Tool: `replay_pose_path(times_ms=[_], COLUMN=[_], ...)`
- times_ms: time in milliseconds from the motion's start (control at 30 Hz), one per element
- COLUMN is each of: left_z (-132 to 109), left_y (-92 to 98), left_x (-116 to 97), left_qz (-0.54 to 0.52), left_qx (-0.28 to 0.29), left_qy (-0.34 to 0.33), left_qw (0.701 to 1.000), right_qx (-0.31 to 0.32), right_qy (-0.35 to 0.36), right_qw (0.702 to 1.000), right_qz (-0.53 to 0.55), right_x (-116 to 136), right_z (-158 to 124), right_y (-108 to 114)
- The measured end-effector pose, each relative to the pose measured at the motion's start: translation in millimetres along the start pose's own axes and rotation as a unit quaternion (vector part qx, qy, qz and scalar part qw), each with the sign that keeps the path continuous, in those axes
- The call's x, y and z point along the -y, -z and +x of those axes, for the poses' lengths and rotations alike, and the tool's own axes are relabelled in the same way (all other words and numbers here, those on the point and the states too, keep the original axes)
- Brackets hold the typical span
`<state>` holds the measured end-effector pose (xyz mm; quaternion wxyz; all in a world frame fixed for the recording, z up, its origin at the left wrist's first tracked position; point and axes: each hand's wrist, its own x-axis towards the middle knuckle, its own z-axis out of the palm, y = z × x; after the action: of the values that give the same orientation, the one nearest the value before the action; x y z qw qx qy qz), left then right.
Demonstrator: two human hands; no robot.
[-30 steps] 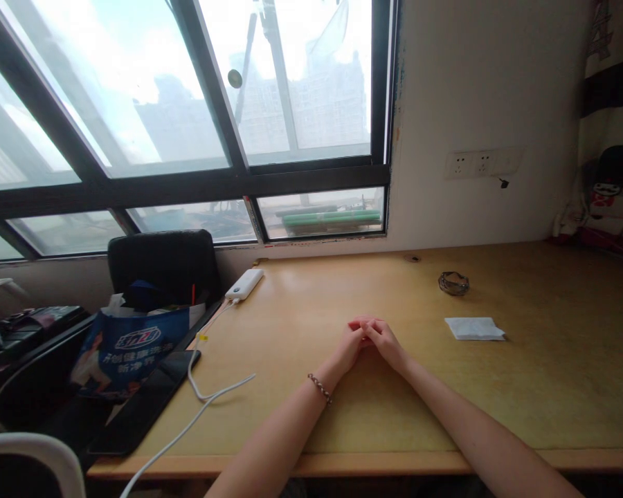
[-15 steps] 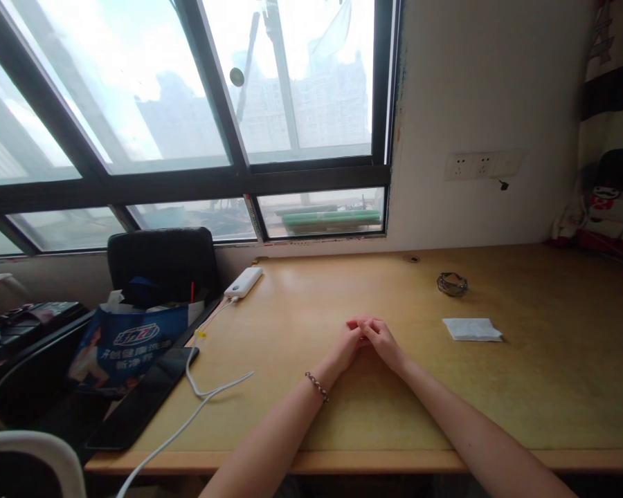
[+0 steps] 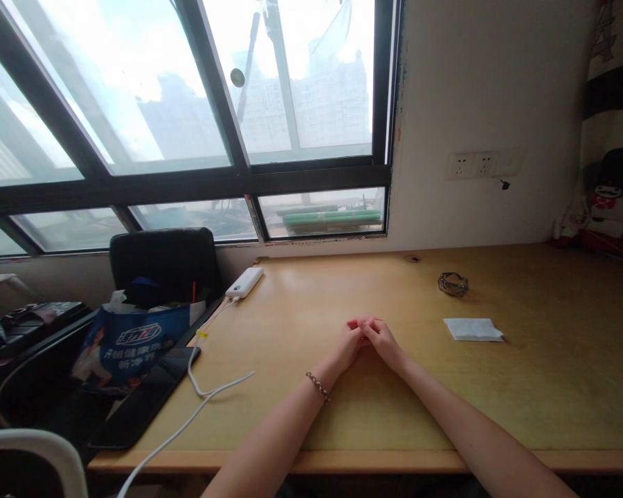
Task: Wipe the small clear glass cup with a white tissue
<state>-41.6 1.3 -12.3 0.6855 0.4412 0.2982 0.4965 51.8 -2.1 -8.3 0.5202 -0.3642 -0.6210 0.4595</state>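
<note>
My left hand (image 3: 349, 343) and my right hand (image 3: 384, 342) rest together on the wooden table (image 3: 301, 415), fingertips overlapping. Their fingers are closed against each other, and no object shows in either. The palms are turned out of sight. A beaded bracelet (image 3: 318, 386) circles my left wrist. To the right of my hands lies a folded white tissue (image 3: 473, 330). Behind the tissue sits a dark, ring-shaped item (image 3: 453, 284), perhaps a small glass dish.
At the table's left edge are a white power bank (image 3: 245, 283), a white cable (image 3: 208, 397) and a flat black slab (image 3: 148, 398). A blue printed bag (image 3: 129, 349) sits on a black chair (image 3: 162, 259). A wall socket (image 3: 472, 164) is behind the table.
</note>
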Motion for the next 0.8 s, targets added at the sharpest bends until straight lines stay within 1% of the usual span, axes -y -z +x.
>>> replay_pose_path(times_ms=[100,367,800], left_z=[0.4,0.7,-0.3], left_y=[0.1,1.5,2.3], left_x=[-0.2,1.6,1.4], left_qz=[0.006,-0.002,-0.008], left_qx=[-0.005,0.008,0.017], left_qy=[0.006,0.006,-0.004], left_qw=[1.0,1.0,1.0], right_qx=[0.002,0.0,0.0], right_qy=[0.004,-0.005,0.0], right_qw=[1.0,1.0,1.0], right_qz=[0.0,0.004,0.006], right_x=[0.0,-2.5,3.4], right_z=[0.6,0.0,-0.5], right_y=[0.0,0.1,-0.7])
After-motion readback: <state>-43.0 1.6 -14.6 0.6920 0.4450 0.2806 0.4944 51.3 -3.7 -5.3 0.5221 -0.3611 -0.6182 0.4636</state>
